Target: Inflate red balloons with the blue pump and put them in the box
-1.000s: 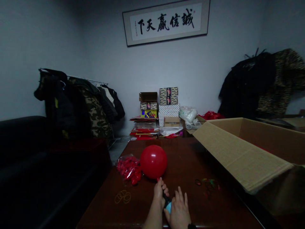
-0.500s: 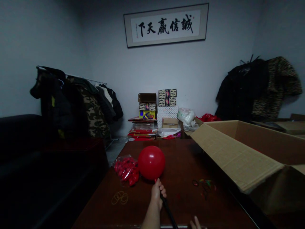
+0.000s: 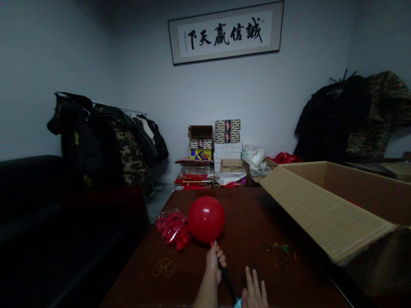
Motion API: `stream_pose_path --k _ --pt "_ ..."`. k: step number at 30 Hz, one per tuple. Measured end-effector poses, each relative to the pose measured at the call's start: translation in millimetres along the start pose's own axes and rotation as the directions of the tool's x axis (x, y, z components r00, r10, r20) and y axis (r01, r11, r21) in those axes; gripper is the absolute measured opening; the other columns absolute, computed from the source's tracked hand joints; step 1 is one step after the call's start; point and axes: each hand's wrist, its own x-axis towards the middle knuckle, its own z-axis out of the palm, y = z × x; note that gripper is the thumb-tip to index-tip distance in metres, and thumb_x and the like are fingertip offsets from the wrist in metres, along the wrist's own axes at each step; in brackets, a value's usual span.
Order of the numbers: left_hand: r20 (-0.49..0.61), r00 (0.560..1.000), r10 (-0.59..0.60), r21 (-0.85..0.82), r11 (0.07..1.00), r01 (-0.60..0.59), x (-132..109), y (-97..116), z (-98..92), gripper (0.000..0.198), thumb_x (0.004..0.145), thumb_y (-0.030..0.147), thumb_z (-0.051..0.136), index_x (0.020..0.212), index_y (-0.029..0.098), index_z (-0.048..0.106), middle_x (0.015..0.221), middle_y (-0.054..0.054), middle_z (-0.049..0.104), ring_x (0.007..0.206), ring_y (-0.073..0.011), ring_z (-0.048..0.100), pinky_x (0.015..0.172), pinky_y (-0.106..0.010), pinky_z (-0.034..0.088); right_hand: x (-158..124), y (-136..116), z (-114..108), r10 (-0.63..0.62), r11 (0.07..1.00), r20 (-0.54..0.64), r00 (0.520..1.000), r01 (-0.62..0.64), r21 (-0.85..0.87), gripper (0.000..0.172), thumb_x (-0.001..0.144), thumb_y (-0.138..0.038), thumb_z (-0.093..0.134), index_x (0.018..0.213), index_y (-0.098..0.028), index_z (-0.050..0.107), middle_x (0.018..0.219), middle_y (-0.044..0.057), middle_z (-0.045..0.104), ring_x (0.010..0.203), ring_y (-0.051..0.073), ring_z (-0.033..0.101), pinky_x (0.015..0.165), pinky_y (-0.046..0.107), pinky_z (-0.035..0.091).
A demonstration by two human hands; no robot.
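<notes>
A round, inflated red balloon [image 3: 206, 219] is upright above the table, its neck pointing down at me. My left hand [image 3: 214, 261] is closed around the neck and the top of a slim black hand pump [image 3: 227, 280]. At the pump's near end a light-blue part [image 3: 237, 303] shows at the bottom edge. Beside that part is my right hand [image 3: 254, 291], fingers stretched out and spread; whether its palm touches the pump is hidden. Left of the balloon lies a clear plastic bag of uninflated red balloons [image 3: 173, 228].
On the dark wooden table [image 3: 192, 295] lie thin yellowish rings [image 3: 164, 267] at left and a dark tangle with small coloured bits [image 3: 282, 254] at right. A large open cardboard box [image 3: 327, 214] fills the right side. Stacked boxes [image 3: 227, 147] stand behind; a black sofa [image 3: 32, 192] is at left.
My right hand has come up and left into view, its fingers now beside the pump's near end. The light-blue part now shows. The whole view has shifted slightly; my left hand keeps its hold.
</notes>
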Motion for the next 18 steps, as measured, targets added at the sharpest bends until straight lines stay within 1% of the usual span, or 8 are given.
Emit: stream_pose_path --k 1,2,3,5,8,11,16,18 --pt "0.010 1.000 0.001 0.002 1.000 -0.002 0.0 -0.4 -0.8 0.047 0.073 0.047 0.066 0.062 0.022 0.028 0.047 0.010 0.027 0.034 -0.0032 0.025 0.037 -0.016 0.014 5.6 -6.2 -5.5 -0.030 1.000 0.027 0.999 0.030 -0.006 0.032 0.082 -0.027 0.046 0.097 -0.015 0.071 0.147 0.012 0.032 0.137 0.033 0.025 0.111 0.053 0.021" --pt "0.017 1.000 0.006 0.003 1.000 -0.006 0.3 -0.9 -1.8 0.047 0.073 0.047 0.066 0.062 0.022 0.029 0.047 0.010 0.028 0.034 -0.0033 0.025 0.037 -0.016 0.014 11.2 -12.6 -10.9 -0.047 0.999 0.044 0.998 0.048 -0.011 0.036 0.079 -0.033 0.051 0.103 -0.012 0.069 0.148 0.015 0.028 0.139 0.034 0.020 0.112 0.053 0.017" --pt "0.020 1.000 0.011 0.005 1.000 -0.011 1.0 -1.5 -2.9 0.046 0.072 0.048 0.067 0.062 0.022 0.030 0.047 0.010 0.029 0.034 -0.0036 0.026 0.037 -0.017 0.015 16.7 -19.1 -15.7 -0.053 0.998 0.054 0.997 0.054 -0.017 0.042 0.079 -0.035 0.052 0.109 -0.010 0.066 0.150 0.017 0.024 0.140 0.033 0.015 0.113 0.053 0.014" --pt "0.026 1.000 0.016 0.024 1.000 -0.017 3.0 -2.9 -5.4 0.044 0.072 0.050 0.067 0.063 0.022 0.034 0.046 0.009 0.032 0.034 -0.0045 0.028 0.037 -0.018 0.018 26.3 -30.8 -22.8 -0.046 0.999 0.069 0.997 0.047 -0.016 0.049 0.081 -0.037 0.047 0.116 -0.007 0.062 0.150 0.018 0.022 0.141 0.031 0.012 0.113 0.053 0.009" --pt "0.035 0.999 0.000 0.062 0.998 -0.002 6.3 -4.8 -8.1 0.043 0.073 0.052 0.064 0.062 0.021 0.036 0.044 0.008 0.035 0.034 -0.0058 0.030 0.037 -0.020 0.022 33.9 -41.8 -25.9 -0.021 1.000 0.074 0.997 0.022 -0.005 0.051 0.084 -0.038 0.041 0.120 -0.007 0.060 0.150 0.019 0.024 0.141 0.031 0.013 0.113 0.053 0.007" --pt "0.026 1.000 -0.009 0.069 0.998 0.007 6.4 -5.9 -8.9 0.040 0.075 0.051 0.062 0.062 0.021 0.038 0.045 0.007 0.037 0.034 -0.0061 0.031 0.038 -0.021 0.022 31.4 -43.1 -22.8 -0.016 1.000 0.057 0.998 0.016 -0.006 0.052 0.085 -0.038 0.039 0.120 -0.006 0.059 0.148 0.020 0.029 0.140 0.032 0.016 0.113 0.054 0.008" --pt "0.031 0.999 -0.011 0.103 0.995 0.008 1.2 -5.5 -7.8 0.037 0.074 0.047 0.063 0.065 0.021 0.038 0.046 0.009 0.035 0.035 -0.0050 0.028 0.039 -0.019 0.017 13.3 -32.8 -9.7 -0.023 0.999 0.045 0.999 0.025 -0.039 0.049 0.082 -0.039 0.045 0.115 -0.007 0.063 0.144 0.019 0.037 0.139 0.033 0.021 0.112 0.054 0.014" --pt "0.034 0.999 -0.027 0.091 0.996 0.024 0.6 -5.0 -6.6 0.038 0.075 0.047 0.063 0.066 0.021 0.037 0.046 0.009 0.033 0.035 -0.0047 0.027 0.039 -0.018 0.015 2.9 -24.5 -2.4 -0.021 0.999 0.039 0.999 0.023 -0.040 0.043 0.084 -0.034 0.043 0.109 -0.009 0.067 0.143 0.018 0.039 0.137 0.033 0.027 0.111 0.054 0.019"
